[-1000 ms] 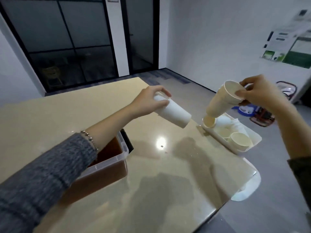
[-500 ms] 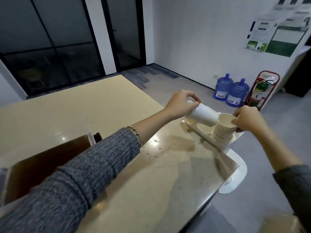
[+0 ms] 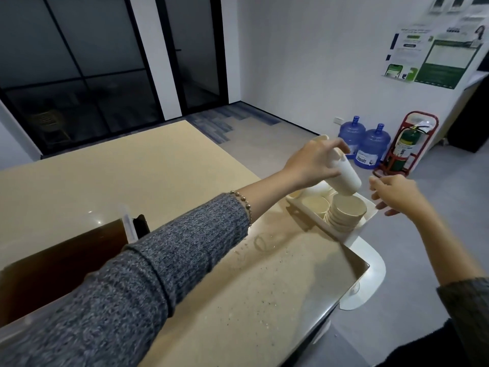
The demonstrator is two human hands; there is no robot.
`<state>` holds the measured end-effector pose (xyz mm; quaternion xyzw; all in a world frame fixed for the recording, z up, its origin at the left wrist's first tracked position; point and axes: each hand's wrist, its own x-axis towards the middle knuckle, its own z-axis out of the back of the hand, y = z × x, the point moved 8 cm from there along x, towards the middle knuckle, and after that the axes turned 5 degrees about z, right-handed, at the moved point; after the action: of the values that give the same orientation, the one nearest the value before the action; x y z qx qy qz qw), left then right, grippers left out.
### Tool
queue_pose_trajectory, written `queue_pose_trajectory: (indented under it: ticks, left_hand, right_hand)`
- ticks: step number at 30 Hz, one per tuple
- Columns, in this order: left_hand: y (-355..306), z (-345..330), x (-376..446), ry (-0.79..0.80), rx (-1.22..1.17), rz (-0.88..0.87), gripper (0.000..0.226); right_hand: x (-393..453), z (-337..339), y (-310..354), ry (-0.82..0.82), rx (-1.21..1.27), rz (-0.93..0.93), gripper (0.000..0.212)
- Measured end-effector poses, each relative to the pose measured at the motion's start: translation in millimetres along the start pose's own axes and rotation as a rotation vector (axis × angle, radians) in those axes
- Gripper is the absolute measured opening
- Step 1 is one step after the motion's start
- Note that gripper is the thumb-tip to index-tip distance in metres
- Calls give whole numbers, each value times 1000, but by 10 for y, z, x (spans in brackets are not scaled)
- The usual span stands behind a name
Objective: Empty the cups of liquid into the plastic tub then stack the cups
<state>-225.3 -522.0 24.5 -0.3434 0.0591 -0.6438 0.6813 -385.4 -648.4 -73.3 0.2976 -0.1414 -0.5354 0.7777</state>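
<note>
A clear plastic tub (image 3: 127, 229) of brown liquid is sitting nearest. Beyond, the left hand (image 3: 309, 165) is gripping a tilted white paper cup (image 3: 341, 176) just above the stacked cream cups (image 3: 346, 210) in a white tray (image 3: 370, 215); the right hand (image 3: 394, 192) is hovering beside, fingers spread, holding nothing.

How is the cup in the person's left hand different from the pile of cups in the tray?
The held cup is in the air, gripped by the left hand; the stack of cups rests in the white tray. The held cup is tilted, base pointing down toward the stack; the stack stands upright, mouth open upward. Both are plain pale paper cups.
</note>
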Motion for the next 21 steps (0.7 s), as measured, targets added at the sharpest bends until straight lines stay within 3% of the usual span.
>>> queue_pose_trajectory:
  ticks: [11,16,21]
  left_hand:
    - [-296,-759,-100,283,657,-388,54]
    - [-208,-869,-160,360,698,-356,64]
    - [-134,-838,-173,301,673,-384,71]
  right_hand:
    - [-18,-52,-1,12,60,13,35]
    - [-22,-65,-5,-2,68,34,37]
    - [-27,-28,21,-57,95,32,44]
